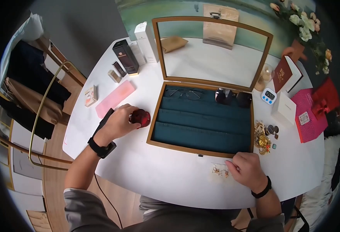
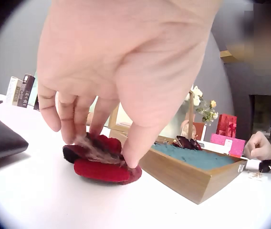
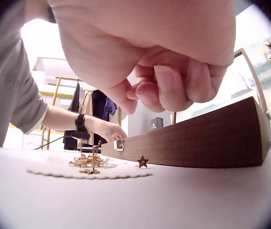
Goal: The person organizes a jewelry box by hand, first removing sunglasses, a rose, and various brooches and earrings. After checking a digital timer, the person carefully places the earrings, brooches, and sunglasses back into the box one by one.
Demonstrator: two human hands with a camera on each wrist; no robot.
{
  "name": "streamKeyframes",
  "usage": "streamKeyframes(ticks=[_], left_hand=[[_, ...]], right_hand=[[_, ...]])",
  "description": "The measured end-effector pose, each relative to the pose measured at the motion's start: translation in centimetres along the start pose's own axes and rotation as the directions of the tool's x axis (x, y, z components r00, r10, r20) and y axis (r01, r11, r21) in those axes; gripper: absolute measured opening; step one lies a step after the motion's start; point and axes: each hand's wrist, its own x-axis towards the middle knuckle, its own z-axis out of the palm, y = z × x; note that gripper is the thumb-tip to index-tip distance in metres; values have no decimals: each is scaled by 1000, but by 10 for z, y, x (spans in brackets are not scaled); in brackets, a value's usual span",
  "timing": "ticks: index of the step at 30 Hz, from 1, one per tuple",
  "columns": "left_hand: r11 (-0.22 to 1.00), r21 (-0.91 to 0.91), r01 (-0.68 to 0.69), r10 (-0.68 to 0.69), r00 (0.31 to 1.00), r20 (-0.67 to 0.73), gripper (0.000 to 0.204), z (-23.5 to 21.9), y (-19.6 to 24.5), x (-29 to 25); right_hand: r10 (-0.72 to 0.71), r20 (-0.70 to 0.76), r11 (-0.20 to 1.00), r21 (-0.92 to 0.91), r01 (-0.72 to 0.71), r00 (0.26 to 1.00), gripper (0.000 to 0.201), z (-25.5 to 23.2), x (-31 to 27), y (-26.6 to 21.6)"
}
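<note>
My left hand (image 1: 119, 121) pinches a dark red, velvety hair accessory (image 2: 102, 172) between thumb and fingertips, low over the white table. It has layered round lobes, a black part and a fuzzy brown tuft. Just right of it stands a wooden display box (image 1: 177, 148) with a teal lining and its glass lid raised. Inside lie thin-framed eyeglasses (image 1: 183, 93) and dark sunglasses (image 1: 224, 96) along the back row. Beside the box's front right corner rests my right hand (image 1: 248, 170), its fingers loosely curled around nothing. Small gold earrings (image 3: 90, 162) lie on a pale scalloped card near it.
A pink case (image 1: 116, 98) and several cosmetic boxes (image 1: 126, 57) stand left of the display box. To its right are piled gold jewelry (image 1: 261, 141), a blue-white timer (image 1: 268, 96), a white box (image 1: 284, 109) and a pink bag (image 1: 309, 118).
</note>
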Motion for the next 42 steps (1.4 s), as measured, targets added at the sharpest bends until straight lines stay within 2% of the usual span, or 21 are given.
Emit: streamKeyframes(ticks=[8, 11, 15, 18, 20, 22, 23, 24, 25, 26, 27, 28, 30, 32, 33, 34, 36, 38, 40, 42], left_hand=[[999, 36, -15, 14, 1000, 21, 54, -2, 8, 0], [1000, 15, 11, -10, 999, -39, 52, -6, 2, -1], [1000, 25, -4, 4, 1000, -27, 52, -7, -3, 0], [999, -24, -30, 30, 1000, -2, 57, 2, -1, -3], [1000, -13, -28, 27, 997, -75, 64, 4, -2, -5], [988, 116, -106, 124, 979, -160, 67, 4, 11, -9], [991, 86, -103, 120, 970, -211, 66, 4, 28, -12], [990, 68, -125, 136, 969, -207, 66, 6, 45, -15], [964, 152, -219, 251, 938, -239, 65, 9, 63, -18], [924, 237, -301, 359, 895, -265, 63, 11, 83, -21], [915, 143, -378, 401, 893, -205, 61, 13, 107, -25], [877, 182, -444, 471, 869, -154, 58, 16, 127, -29], [824, 114, -555, 563, 825, -48, 55, 27, 159, -30], [759, 91, -645, 646, 763, 19, 52, 38, 182, -29], [728, 91, -680, 678, 733, 52, 49, 43, 188, -28], [726, 78, -683, 682, 730, 48, 49, 46, 194, -27], [729, 95, -678, 662, 734, 151, 47, 49, 201, -24], [707, 147, -692, 666, 721, 190, 41, 53, 201, -20], [670, 143, -729, 719, 684, 122, 17, 62, 197, -18], [661, 147, -736, 725, 676, 129, 15, 72, 191, -18]], right_hand=[[-31, -3, 999, -10, 31, 1000, 26, 0, 0, -2], [-34, -47, 999, 29, 35, 998, 32, 3, 0, -1], [-28, -48, 999, 24, 29, 998, 31, 4, 0, -1], [-19, -56, 1000, 9, 20, 998, 28, 1, 0, -1], [-33, 2, 998, -54, 33, 999, 22, 0, -2, 1], [-18, -23, 998, -60, 17, 1000, 22, 2, -4, 3], [-24, -23, 998, -59, 23, 999, 22, 1, -4, 3], [-34, -21, 998, -57, 32, 999, 22, 2, -4, 3], [-47, -78, 999, -27, 45, 996, 25, 6, -4, 4], [-36, -70, 998, -47, 32, 997, 25, 4, -3, 3], [-27, -87, 996, -88, 19, 996, 25, 1, -3, 2], [-20, -104, 992, -130, 6, 994, 25, -2, -2, 2], [-16, -128, 982, -191, -9, 992, 22, -15, 0, 2], [-39, -335, 946, -315, -72, 942, 20, -36, 6, 2], [25, -403, 944, -291, -154, 915, 16, -48, 5, 4], [30, -395, 941, -300, -159, 918, 16, -62, 4, 6], [229, -446, 884, -276, -376, 865, 12, -90, 1, 12], [275, -385, 852, -327, -408, 881, 12, -108, -4, 33], [322, -325, 816, -380, -435, 889, 13, -115, -9, 57], [383, -224, 797, -411, -444, 896, 16, -116, -14, 80]])
